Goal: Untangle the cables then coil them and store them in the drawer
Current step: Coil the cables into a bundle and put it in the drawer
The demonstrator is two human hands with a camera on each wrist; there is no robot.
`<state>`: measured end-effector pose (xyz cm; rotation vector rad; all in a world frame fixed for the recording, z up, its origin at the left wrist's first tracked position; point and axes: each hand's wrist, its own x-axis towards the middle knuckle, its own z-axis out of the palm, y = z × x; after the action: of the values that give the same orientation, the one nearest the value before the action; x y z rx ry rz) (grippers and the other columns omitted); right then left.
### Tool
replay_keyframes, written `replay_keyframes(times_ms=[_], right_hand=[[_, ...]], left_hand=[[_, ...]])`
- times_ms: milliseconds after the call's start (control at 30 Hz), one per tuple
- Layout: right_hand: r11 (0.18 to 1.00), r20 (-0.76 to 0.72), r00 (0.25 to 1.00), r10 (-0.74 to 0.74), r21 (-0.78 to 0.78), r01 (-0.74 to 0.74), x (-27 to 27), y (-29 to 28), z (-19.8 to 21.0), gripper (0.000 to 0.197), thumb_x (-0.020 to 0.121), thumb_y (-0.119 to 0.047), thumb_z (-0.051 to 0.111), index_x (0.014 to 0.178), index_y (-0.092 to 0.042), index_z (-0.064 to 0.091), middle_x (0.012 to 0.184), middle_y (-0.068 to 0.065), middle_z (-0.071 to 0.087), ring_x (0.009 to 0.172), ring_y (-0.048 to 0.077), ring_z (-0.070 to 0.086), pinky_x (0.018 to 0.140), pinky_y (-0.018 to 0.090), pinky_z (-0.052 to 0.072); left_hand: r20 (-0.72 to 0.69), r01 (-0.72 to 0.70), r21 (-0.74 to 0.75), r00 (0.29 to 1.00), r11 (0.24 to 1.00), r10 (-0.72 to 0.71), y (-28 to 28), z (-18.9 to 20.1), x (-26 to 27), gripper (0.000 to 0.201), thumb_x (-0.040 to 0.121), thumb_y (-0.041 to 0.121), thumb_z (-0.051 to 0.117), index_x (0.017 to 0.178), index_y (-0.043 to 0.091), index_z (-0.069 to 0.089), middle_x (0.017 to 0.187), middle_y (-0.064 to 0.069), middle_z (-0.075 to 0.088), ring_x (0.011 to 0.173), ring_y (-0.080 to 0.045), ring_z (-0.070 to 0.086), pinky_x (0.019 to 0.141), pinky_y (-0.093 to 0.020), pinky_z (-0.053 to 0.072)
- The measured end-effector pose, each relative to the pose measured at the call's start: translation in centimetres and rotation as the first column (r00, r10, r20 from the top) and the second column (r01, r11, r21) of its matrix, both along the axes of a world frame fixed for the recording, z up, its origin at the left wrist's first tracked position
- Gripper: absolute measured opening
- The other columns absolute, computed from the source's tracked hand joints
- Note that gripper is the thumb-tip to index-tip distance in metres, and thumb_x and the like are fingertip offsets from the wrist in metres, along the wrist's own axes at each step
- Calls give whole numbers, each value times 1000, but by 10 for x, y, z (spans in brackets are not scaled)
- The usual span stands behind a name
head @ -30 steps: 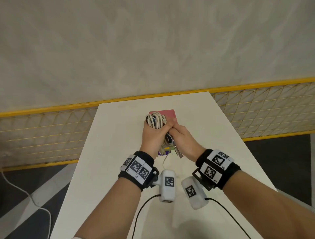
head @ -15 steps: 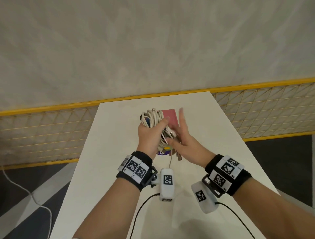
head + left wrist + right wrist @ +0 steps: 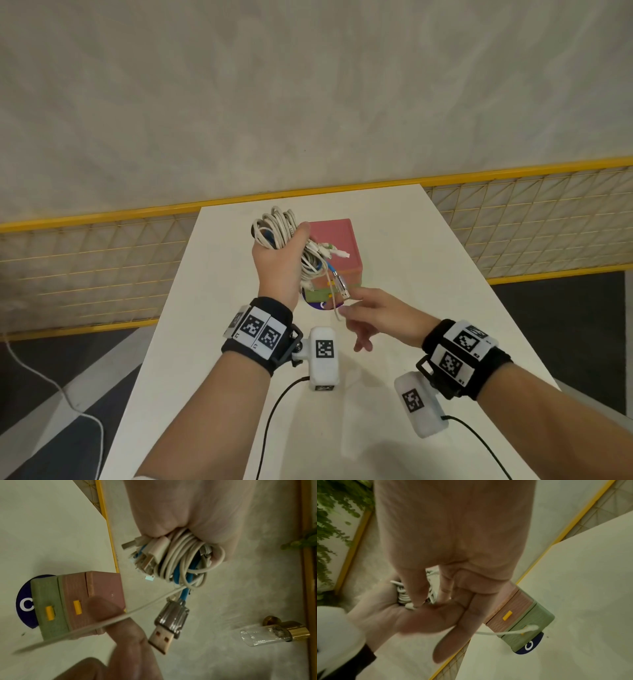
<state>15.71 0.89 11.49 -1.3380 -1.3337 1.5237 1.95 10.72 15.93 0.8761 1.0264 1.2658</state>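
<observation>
My left hand (image 3: pixel 277 263) grips a coiled bundle of white and blue cables (image 3: pixel 274 228) in the air, just left of the small drawer box (image 3: pixel 337 240). The box has a pink upper drawer and a green lower one (image 3: pixel 49 609), both with yellow handles. Out of the bundle (image 3: pixel 185 561) hang a metal USB plug (image 3: pixel 169 622) and one loose white strand (image 3: pixel 102 623). My right hand (image 3: pixel 370 315) is below the plug with straight fingers, and the strand (image 3: pixel 513 631) runs across them.
The drawer box stands on a dark blue round sticker (image 3: pixel 530 645) on the white table (image 3: pixel 428 274). A yellow mesh fence (image 3: pixel 85 260) runs behind and beside the table. A white cord (image 3: pixel 51 387) lies on the floor at left.
My right hand has let go of the bundle, opened and dropped back below it. My left hand has lifted the coil a little up and left. The USB plug now hangs free.
</observation>
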Motion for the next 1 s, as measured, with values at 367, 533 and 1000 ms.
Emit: replay_keyframes(times_ms=[367, 533, 1000], right_hand=[[851, 235, 891, -389, 462, 250, -1, 10, -13, 50, 86, 13, 42, 122, -15, 61, 111, -4, 69, 98, -14, 59, 87, 7, 43], [755, 16, 885, -465, 530, 387, -12, 12, -8, 47, 91, 8, 44, 110, -30, 62, 112, 0, 69, 108, 13, 65, 97, 31, 49], [624, -87, 772, -629, 537, 568, -27, 21, -4, 17, 89, -2, 59, 101, -6, 71, 90, 8, 70, 79, 16, 68, 75, 28, 56]], left_hand=[[-295, 123, 161, 953, 979, -72, 0, -16, -11, 35, 76, 16, 80, 106, 9, 63, 91, -2, 71, 76, -7, 68, 66, -18, 53], [-344, 170, 91, 930, 981, -129, -7, -27, -5, 41, 72, 23, 83, 107, 14, 63, 95, -1, 72, 87, -13, 69, 80, -29, 56], [-50, 210, -85, 975, 974, -215, -17, -28, 2, 29, 78, 12, 75, 103, -2, 69, 88, -15, 72, 83, -27, 71, 72, -35, 58]])
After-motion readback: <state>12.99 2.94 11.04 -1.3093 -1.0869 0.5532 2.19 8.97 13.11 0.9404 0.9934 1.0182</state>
